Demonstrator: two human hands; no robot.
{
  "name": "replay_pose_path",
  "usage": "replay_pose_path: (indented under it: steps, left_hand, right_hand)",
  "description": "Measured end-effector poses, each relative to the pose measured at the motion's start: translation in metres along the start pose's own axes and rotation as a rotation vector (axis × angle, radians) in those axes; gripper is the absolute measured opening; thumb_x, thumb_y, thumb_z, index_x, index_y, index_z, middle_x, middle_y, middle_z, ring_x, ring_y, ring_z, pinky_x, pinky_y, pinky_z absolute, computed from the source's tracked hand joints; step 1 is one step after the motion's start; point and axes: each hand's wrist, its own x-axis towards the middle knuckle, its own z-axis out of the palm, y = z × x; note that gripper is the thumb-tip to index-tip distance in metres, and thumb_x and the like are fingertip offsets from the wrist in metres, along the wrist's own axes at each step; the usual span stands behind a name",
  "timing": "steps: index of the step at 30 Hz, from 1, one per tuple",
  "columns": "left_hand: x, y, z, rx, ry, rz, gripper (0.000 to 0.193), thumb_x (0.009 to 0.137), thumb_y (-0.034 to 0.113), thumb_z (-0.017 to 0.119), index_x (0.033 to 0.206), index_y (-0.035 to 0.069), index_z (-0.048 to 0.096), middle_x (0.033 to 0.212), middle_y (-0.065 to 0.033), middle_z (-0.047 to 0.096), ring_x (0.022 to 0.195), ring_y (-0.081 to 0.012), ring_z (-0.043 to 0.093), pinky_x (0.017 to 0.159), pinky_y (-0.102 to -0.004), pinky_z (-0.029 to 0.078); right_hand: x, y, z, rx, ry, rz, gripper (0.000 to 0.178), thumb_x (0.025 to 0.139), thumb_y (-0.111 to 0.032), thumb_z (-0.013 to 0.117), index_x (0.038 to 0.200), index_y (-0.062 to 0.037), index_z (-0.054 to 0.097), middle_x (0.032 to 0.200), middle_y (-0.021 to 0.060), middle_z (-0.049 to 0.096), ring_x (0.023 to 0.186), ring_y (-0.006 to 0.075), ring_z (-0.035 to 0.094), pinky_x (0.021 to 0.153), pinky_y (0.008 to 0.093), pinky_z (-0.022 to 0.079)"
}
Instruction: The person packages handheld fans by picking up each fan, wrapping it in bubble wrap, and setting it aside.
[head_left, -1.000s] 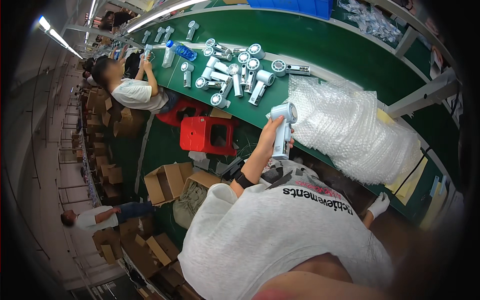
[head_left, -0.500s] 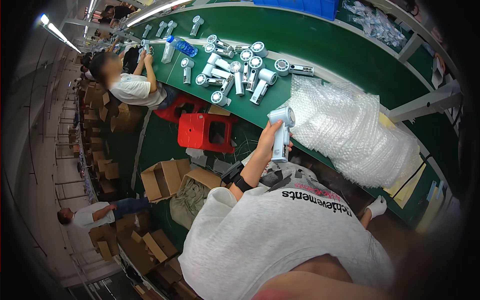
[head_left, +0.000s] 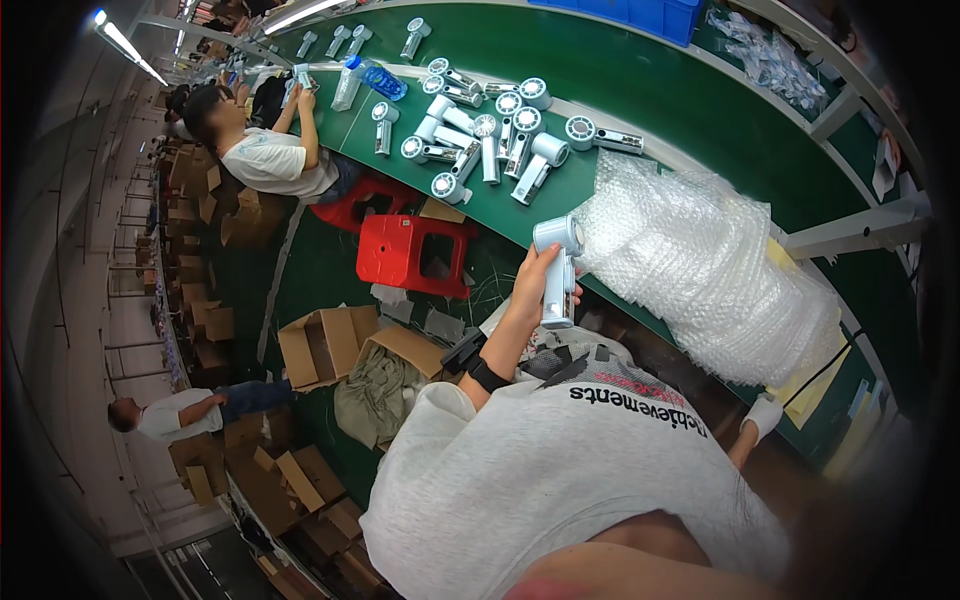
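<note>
My left hand (head_left: 540, 285), bare and with a black band on the wrist, is wrapped round the handle of a light blue handheld fan (head_left: 558, 240). The fan is upright, its round head at the top, just off the near edge of the green workbench (head_left: 490, 222). Over at the right, my right hand (head_left: 765, 414) wears a white glove and is at the bench edge beside some yellow sheets (head_left: 808, 398); its fingers are too small and unclear to read. Between my hands, a pile of clear bubble-wrap bags (head_left: 700, 270) lies on the bench.
Several similar fans (head_left: 487, 140) lie left of the bubble wrap, near two bottles (head_left: 378, 80). A seated person (head_left: 270, 155) holds another fan farther along. Red stools (head_left: 410, 255) and open cartons (head_left: 325, 345) stand on the floor. A metal post (head_left: 860, 228) rises at the right.
My right hand has come up slightly to the bench edge near the yellow sheets. The fan stays in my left hand, almost unmoved. The view has shifted a little.
</note>
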Motion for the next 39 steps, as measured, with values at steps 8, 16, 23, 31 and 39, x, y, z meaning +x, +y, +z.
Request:
replay_pose_path:
  steps: [8,16,23,31,39]
  left_hand:
    - [-0.022,0.025,-0.003,0.037,0.023,0.127,0.035,0.087,0.026,0.045,0.117,0.012,0.032,0.075,-0.0139,0.053,0.047,-0.0232,0.057,0.037,-0.0334,0.049]
    - [-0.032,0.039,-0.011,0.058,0.046,0.227,0.032,0.088,0.025,0.045,0.115,0.011,0.034,0.075,-0.0132,0.054,0.047,-0.0220,0.057,0.036,-0.0315,0.049]
    - [-0.045,0.050,0.016,0.008,-0.007,0.169,0.030,0.090,0.025,0.040,0.114,0.008,0.034,0.077,-0.0147,0.054,0.048,-0.0225,0.058,0.040,-0.0329,0.051]
    - [-0.047,0.046,0.034,0.199,-0.019,0.213,0.030,0.091,0.024,0.037,0.113,0.004,0.034,0.078,-0.0162,0.055,0.048,-0.0229,0.059,0.039,-0.0317,0.051]
    - [-0.041,0.044,0.025,0.300,0.007,0.250,0.027,0.091,0.023,0.038,0.110,0.004,0.038,0.077,-0.0143,0.056,0.048,-0.0218,0.058,0.039,-0.0302,0.050]
  right_hand:
    - [-0.049,-0.179,-0.084,0.325,-0.490,-0.323,0.022,0.072,0.001,0.053,0.094,0.0035,0.056,0.072,0.0060,0.053,0.057,0.0098,0.050,0.051,0.0215,0.041]
    - [-0.076,-0.226,-0.089,0.453,-0.582,-0.479,0.017,0.075,0.000,0.053,0.092,0.0001,0.059,0.081,0.0048,0.054,0.063,0.0100,0.051,0.057,0.0222,0.044]
    - [-0.159,-0.349,-0.019,0.968,-1.051,-0.569,0.015,0.070,0.000,0.062,0.084,0.0046,0.061,0.076,0.0126,0.062,0.066,0.0204,0.062,0.071,0.0279,0.050]
    - [-0.205,-0.369,0.032,1.145,-1.352,-0.640,0.009,0.071,-0.004,0.065,0.080,-0.0028,0.066,0.115,0.0129,0.052,0.102,0.0209,0.053,0.084,0.0310,0.045]
    - [-0.227,-0.374,0.045,1.014,-1.409,-0.542,0.012,0.070,-0.005,0.066,0.082,-0.0020,0.065,0.118,0.0135,0.050,0.105,0.0216,0.050,0.088,0.0332,0.042]
